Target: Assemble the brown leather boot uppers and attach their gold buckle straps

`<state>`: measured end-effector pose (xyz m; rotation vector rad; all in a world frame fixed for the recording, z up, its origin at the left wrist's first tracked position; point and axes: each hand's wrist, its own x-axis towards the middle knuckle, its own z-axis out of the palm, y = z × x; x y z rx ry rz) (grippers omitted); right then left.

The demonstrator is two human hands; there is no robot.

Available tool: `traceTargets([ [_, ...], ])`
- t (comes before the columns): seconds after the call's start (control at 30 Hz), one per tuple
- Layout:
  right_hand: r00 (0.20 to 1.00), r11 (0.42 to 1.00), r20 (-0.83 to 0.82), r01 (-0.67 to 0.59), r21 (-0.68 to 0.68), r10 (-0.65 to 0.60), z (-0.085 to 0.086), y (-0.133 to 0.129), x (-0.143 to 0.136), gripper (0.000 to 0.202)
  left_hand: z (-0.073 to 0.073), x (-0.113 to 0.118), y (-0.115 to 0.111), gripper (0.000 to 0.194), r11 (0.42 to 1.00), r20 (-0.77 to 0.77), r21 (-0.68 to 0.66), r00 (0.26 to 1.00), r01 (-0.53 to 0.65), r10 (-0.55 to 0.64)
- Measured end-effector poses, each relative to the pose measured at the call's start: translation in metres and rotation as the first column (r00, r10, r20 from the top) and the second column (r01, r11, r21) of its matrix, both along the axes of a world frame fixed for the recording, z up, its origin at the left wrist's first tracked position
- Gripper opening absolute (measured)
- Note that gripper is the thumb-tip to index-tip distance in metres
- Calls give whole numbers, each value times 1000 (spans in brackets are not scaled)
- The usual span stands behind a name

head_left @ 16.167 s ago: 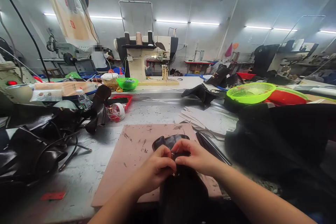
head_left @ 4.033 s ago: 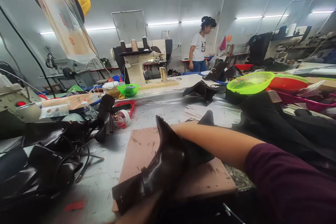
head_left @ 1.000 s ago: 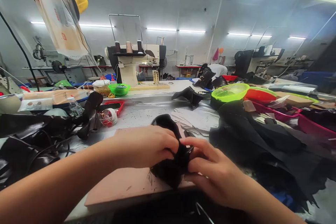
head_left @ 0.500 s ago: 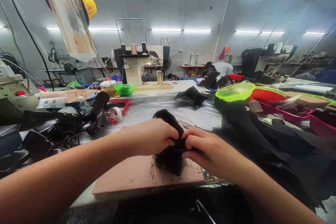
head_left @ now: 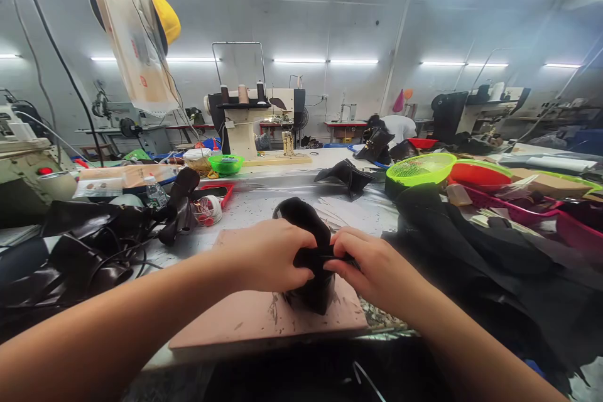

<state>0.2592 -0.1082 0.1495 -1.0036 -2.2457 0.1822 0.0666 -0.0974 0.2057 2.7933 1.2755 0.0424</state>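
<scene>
A black leather boot upper (head_left: 311, 296) stands over a pinkish work board (head_left: 221, 326) in front of me. From the left, my left hand (head_left: 276, 254) is closed on it, thumb and fingers pinching its edge. My right hand (head_left: 370, 264) grips the same upper from the right, thumb below and fingers above a folded part. Both hands are close together, and the inside of the fold is hidden between them. Behind the upper lie pale paper pieces (head_left: 346, 217). Farther back on the table is another black boot upper (head_left: 347, 177).
Dark leather pieces (head_left: 75, 251) are heaped at left, with a red tray (head_left: 226, 193) beyond. Black material (head_left: 471, 264) spreads at right, near a yellow-green basket (head_left: 419, 169). A sewing machine (head_left: 245, 125) stands at the back. A person (head_left: 398, 129) bends over farther away.
My right fingers have shifted, the thumb now pressing closer to the fold. My left thumb sits slightly lower on the upper. The view has tilted up a little.
</scene>
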Motion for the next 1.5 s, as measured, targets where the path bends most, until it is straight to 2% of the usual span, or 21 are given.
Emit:
traceTargets([
  [0.13, 998, 998, -56, 12, 65, -8, -1, -3, -4, 17, -1, 6, -4, 14, 998, 62, 10, 996, -63, 62],
  [0.23, 980, 994, -197, 59, 96, -39, -2, -4, -6, 15, -2, 8, -8, 7, 997, 177, 30, 982, -65, 59],
  [0.27, 966, 996, -259, 44, 72, -24, -2, -3, -6, 16, -2, 7, -10, 7, 998, 212, 31, 976, -58, 50],
  [0.33, 935, 992, -342, -119, -44, 97, -3, 2, -5, 15, -1, 3, -12, 6, 997, 267, 4, 961, -82, 78],
  [0.4, 886, 924, -393, -337, -182, 246, -6, 8, -4, 14, 1, -3, -13, 6, 987, 306, -63, 938, -150, 162],
  [0.47, 838, 848, -450, -456, -269, 308, -12, 13, -5, 12, 1, -10, -12, 9, 970, 346, -136, 907, -203, 239],
  [0.53, 794, 795, -541, -506, -335, 277, -19, 17, -6, 13, 0, -15, -11, 9, 960, 392, -200, 882, -197, 263],
  [0.63, 700, 620, -665, -649, -441, 261, -26, 22, -5, 33, -3, -19, -9, 10, 955, 482, -266, 839, -134, 252],
  [0.67, 681, 591, -685, -673, -444, 260, -26, 23, -4, 39, -5, -20, -8, 11, 953, 515, -279, 820, -116, 251],
  [0.7, 677, 604, -689, -670, -431, 259, -26, 24, -3, 40, -6, -20, -8, 13, 952, 547, -292, 799, -97, 249],
  [0.8, 726, 765, -651, -544, -345, 223, -23, 26, -2, 23, -10, -20, -6, 13, 951, 608, -309, 761, -34, 225],
  [0.83, 742, 799, -638, -505, -327, 208, -22, 26, -3, 21, -12, -19, -6, 13, 956, 614, -290, 760, -31, 211],
  [0.97, 769, 833, -611, -454, -315, 189, -21, 23, -7, 22, -16, -12, -5, 16, 983, 580, -141, 795, -117, 178],
  [1.03, 800, 858, -574, -410, -309, 176, -20, 21, -7, 24, -16, -8, -4, 10, 990, 568, -81, 811, -116, 142],
  [1.13, 864, 942, -504, -190, -276, 27, -16, 19, -1, 28, -14, -4, -2, 3, 996, 575, -50, 814, -70, 86],
  [1.2, 845, 972, -532, -72, -222, -58, -9, 17, 4, 41, -11, -1, -2, 3, 998, 580, -44, 813, -33, 53],
  [1.23, 829, 976, -557, -76, -205, -53, -4, 16, 7, 49, -10, 0, -2, 3, 999, 575, -40, 818, -16, 36],
  [1.3, 827, 955, -562, -182, -234, 20, 5, 14, 8, 51, -9, 3, -3, 4, 1000, 549, -25, 836, 8, 7],
  [1.4, 843, 844, -533, -339, -415, 76, 16, 12, 5, 28, -8, 7, -5, 7, 1000, 509, -6, 861, 29, -22],
  [1.47, 813, 785, -580, -391, -480, 51, 18, 11, 1, 25, -10, 9, -6, 9, 999, 503, -2, 863, 50, -42],
  [1.5, 792, 778, -610, -405, -480, 36, 18, 10, -1, 26, -10, 9, -6, 8, 998, 503, -1, 863, 63, -54],
])
